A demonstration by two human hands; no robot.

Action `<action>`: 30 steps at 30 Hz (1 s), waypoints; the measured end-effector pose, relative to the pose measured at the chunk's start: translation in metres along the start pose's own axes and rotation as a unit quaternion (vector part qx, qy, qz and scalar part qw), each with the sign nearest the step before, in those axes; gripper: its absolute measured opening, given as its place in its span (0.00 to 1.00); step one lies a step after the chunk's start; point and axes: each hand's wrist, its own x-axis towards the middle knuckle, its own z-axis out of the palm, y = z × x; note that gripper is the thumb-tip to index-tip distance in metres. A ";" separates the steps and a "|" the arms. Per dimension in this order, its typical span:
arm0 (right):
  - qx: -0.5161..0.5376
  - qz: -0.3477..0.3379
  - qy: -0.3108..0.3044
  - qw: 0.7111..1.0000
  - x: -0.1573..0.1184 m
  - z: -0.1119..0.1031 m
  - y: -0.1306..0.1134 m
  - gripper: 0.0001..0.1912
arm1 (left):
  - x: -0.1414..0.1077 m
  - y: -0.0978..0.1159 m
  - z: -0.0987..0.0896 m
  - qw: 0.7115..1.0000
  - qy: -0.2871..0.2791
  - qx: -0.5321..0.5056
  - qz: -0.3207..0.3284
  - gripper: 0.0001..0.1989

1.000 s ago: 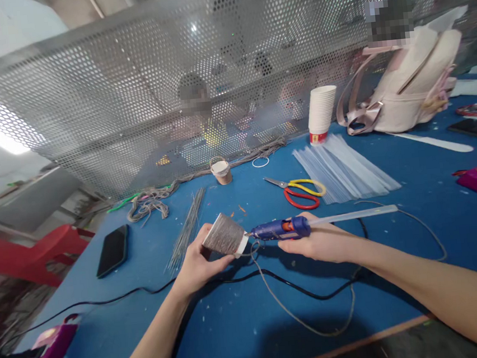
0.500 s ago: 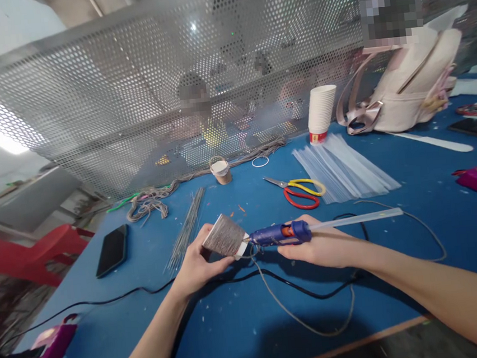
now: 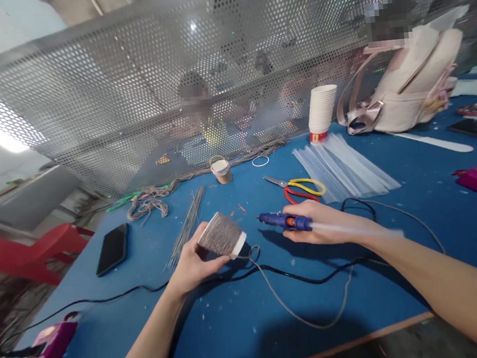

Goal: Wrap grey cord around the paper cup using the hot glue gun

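Observation:
My left hand [image 3: 194, 263] grips a paper cup [image 3: 221, 236] wound with grey cord, tilted on its side with a bare white band at its right end. A loose grey cord [image 3: 270, 288] trails from that end and loops across the table. In my right hand [image 3: 322, 222] is a blue hot glue gun [image 3: 282, 220], its nozzle pointing left and apart from the cup. A clear glue stick [image 3: 353, 230], blurred, sticks out of the gun's back. Scissors [image 3: 294, 187] with red and yellow handles lie just beyond the gun.
Clear glue sticks [image 3: 343, 169], stacked paper cups [image 3: 322, 114] and a pale backpack [image 3: 407, 89] are at the back right. A small basket [image 3: 221, 171], thin wires [image 3: 187, 223] and a phone [image 3: 112, 249] lie left. A black cable [image 3: 135, 290] crosses the table before a perforated metal screen [image 3: 130, 110].
My right hand has drawn the glue gun away from the cup, to the right and slightly up. The cup in my left hand has shifted slightly left and turned a little.

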 end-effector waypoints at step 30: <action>0.332 0.088 0.092 0.935 0.007 0.065 -0.048 0.06 | -0.006 0.036 0.033 0.992 0.078 0.071 -0.063 0.14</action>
